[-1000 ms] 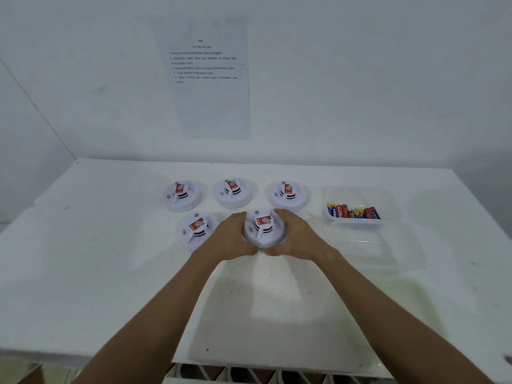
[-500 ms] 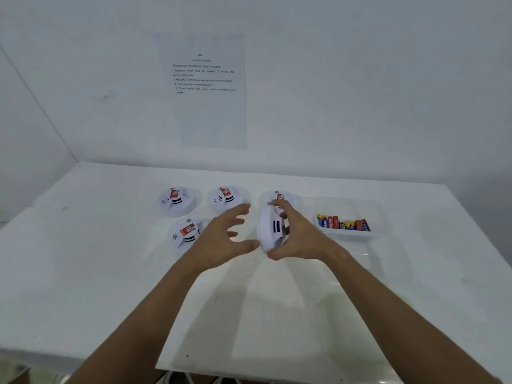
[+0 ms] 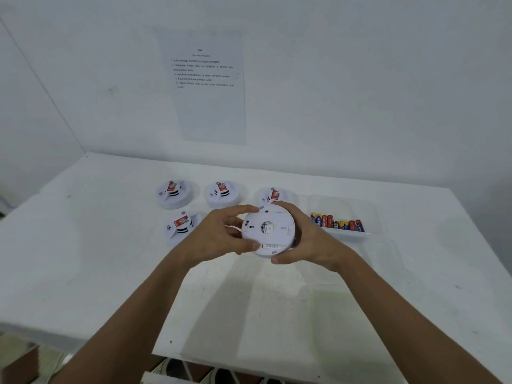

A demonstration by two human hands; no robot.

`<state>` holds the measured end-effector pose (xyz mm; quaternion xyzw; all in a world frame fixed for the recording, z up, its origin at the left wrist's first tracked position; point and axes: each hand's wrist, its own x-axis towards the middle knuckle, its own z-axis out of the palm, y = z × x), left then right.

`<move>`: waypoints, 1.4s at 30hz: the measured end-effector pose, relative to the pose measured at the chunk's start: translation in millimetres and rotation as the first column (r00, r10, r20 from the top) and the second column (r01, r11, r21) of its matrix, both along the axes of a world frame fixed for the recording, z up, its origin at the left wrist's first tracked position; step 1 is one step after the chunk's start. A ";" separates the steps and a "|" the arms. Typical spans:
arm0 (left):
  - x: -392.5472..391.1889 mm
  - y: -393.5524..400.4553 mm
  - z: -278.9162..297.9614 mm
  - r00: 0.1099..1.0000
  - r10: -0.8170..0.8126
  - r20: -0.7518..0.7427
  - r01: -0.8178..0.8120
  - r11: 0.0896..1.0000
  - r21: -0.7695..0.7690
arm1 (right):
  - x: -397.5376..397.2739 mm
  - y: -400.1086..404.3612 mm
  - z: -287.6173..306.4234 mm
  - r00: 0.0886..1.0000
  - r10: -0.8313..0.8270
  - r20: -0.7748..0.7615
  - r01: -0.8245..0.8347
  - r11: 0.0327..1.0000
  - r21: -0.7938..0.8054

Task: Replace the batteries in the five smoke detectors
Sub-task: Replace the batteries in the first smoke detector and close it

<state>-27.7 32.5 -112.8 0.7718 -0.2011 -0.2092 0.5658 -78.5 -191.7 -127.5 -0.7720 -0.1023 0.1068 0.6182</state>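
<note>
Hands: we grip one smoke detector [image 3: 267, 230] w/ both, left hand [image 3: 219, 234] on its left rim, right hand [image 3: 307, 239] cupping the right; underside faces us, lifted above the tabletop [image 3: 83, 259]. Four other detectors [image 3: 174, 194] sit face-up behind. Batteries [image 3: 336, 223] in clear tray [image 3: 371, 214] at right.

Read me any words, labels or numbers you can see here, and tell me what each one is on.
Sheet on the wall: numbered lines of print, too blurred to read.
Red stickers on the four detectors on the table: unreadable.
Label on the back of the held detector: too small.
Batteries in the tray: brand print blurred.
</note>
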 end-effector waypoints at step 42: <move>36.5 5.8 4.2 0.857 -0.227 0.462 0.045 0.927 0.372 | 23.8 15.0 -4.2 0.989 -0.072 0.132 0.101 0.970 -0.222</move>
